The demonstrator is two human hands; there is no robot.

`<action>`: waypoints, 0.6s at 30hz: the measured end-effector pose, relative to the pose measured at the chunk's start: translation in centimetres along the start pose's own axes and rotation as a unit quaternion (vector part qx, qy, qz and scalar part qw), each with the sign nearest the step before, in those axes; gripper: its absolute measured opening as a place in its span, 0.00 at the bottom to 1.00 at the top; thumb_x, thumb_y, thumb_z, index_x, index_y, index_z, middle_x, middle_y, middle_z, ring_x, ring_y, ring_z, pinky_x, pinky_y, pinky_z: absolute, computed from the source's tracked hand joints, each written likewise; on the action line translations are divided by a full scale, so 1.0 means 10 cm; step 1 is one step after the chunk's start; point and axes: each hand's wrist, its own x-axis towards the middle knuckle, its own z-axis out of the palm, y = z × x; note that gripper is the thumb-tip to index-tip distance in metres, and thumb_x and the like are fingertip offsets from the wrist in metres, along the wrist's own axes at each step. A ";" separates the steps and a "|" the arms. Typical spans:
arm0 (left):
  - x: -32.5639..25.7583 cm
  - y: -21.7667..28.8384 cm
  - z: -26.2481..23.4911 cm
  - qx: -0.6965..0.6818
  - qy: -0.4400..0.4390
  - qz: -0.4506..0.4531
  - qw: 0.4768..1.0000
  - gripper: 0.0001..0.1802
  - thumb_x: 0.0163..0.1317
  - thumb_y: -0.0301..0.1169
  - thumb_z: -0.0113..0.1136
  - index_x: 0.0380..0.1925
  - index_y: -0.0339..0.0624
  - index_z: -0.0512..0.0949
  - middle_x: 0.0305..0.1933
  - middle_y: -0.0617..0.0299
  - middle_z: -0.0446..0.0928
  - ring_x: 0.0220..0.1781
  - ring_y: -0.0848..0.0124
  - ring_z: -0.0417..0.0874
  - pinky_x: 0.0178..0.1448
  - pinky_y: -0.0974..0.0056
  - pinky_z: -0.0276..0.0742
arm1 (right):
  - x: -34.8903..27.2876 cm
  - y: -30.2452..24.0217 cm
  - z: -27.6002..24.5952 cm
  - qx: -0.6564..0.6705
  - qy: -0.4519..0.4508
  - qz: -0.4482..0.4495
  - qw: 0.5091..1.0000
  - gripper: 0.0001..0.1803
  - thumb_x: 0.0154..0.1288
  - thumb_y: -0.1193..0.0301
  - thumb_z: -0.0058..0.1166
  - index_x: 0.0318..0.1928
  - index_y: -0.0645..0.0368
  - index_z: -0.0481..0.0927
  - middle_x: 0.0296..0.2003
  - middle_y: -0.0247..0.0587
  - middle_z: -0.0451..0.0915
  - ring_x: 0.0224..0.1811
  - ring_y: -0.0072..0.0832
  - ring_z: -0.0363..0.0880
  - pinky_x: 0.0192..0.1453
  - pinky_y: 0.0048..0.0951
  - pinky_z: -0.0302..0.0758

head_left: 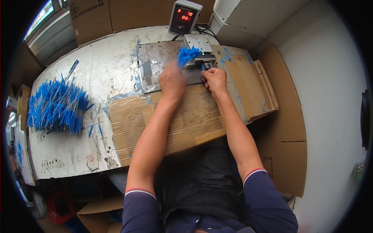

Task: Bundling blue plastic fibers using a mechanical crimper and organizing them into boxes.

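Observation:
My left hand (173,82), smeared by motion, is closed round a bunch of thin blue-tipped wire brushes (189,55), their blue ends pointing up and right. My right hand (215,80) pinches a single blue-tipped wire brush (203,67) just in front of a small grey metal machine (198,42). The blue end points toward the machine, and the thin wire hangs below my fingers. Whether the tip touches the machine I cannot tell. Under both hands lie a worn metal plate (155,58) and a taped cardboard sheet (167,120).
A big heap of blue-tipped wire brushes (58,105) covers the table's left side, with a pen (73,66) behind it. A box with a red digital display (184,18) and black cables stands at the back. Cardboard (248,85) and a white wall (326,77) bound the right.

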 end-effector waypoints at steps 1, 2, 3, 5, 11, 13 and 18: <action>0.00 0.00 0.00 -0.001 -0.001 0.000 1.000 0.05 0.66 0.26 0.61 0.39 0.40 0.76 0.35 0.46 0.81 0.40 0.44 0.84 0.43 0.43 0.76 | 0.01 0.01 0.00 -0.001 0.001 0.001 1.000 0.10 0.65 0.74 0.65 0.26 0.62 0.81 0.20 0.35 0.80 0.12 0.16 0.68 0.14 0.22 0.59; 0.00 0.00 0.01 0.000 -0.005 -0.008 1.000 0.05 0.66 0.26 0.61 0.38 0.40 0.76 0.35 0.46 0.81 0.40 0.44 0.84 0.43 0.43 0.76 | 0.02 0.02 0.00 0.002 0.000 -0.003 1.000 0.10 0.64 0.74 0.65 0.26 0.62 0.80 0.20 0.35 0.80 0.12 0.16 0.68 0.14 0.22 0.58; 0.00 -0.01 0.00 0.003 -0.009 -0.016 1.000 0.05 0.66 0.27 0.61 0.38 0.40 0.75 0.35 0.46 0.81 0.40 0.44 0.84 0.43 0.44 0.75 | 0.03 0.03 0.01 0.006 -0.002 -0.008 1.000 0.11 0.64 0.73 0.65 0.25 0.61 0.80 0.19 0.35 0.80 0.12 0.16 0.68 0.13 0.22 0.58; -0.01 -0.03 0.01 0.003 -0.002 -0.014 1.000 0.05 0.66 0.27 0.61 0.38 0.40 0.75 0.35 0.46 0.81 0.40 0.44 0.83 0.43 0.44 0.75 | 0.02 0.04 0.01 0.008 0.003 -0.004 1.000 0.11 0.64 0.73 0.66 0.25 0.61 0.80 0.19 0.35 0.79 0.12 0.16 0.68 0.13 0.22 0.58; 0.00 -0.01 0.02 0.003 0.015 -0.004 1.000 0.05 0.66 0.28 0.61 0.38 0.40 0.76 0.35 0.47 0.81 0.40 0.45 0.83 0.43 0.44 0.74 | 0.06 0.11 0.02 -0.004 0.023 -0.020 1.000 0.11 0.61 0.72 0.67 0.24 0.62 0.82 0.19 0.36 0.81 0.16 0.18 0.72 0.21 0.25 0.65; 0.00 0.01 0.02 0.004 0.016 0.001 1.000 0.05 0.66 0.28 0.61 0.39 0.40 0.76 0.35 0.47 0.81 0.40 0.45 0.82 0.43 0.44 0.74 | 0.08 0.13 0.01 -0.021 0.034 -0.027 0.999 0.12 0.59 0.71 0.68 0.23 0.63 0.83 0.19 0.37 0.82 0.20 0.21 0.76 0.27 0.29 0.71; -0.03 0.01 -0.04 0.013 -0.015 0.041 0.999 0.09 0.62 0.24 0.62 0.42 0.39 0.77 0.37 0.48 0.81 0.43 0.47 0.82 0.47 0.45 0.76 | -0.06 -0.03 0.04 0.026 0.018 -0.013 0.999 0.11 0.67 0.71 0.65 0.28 0.61 0.82 0.20 0.34 0.81 0.14 0.14 0.69 0.17 0.20 0.61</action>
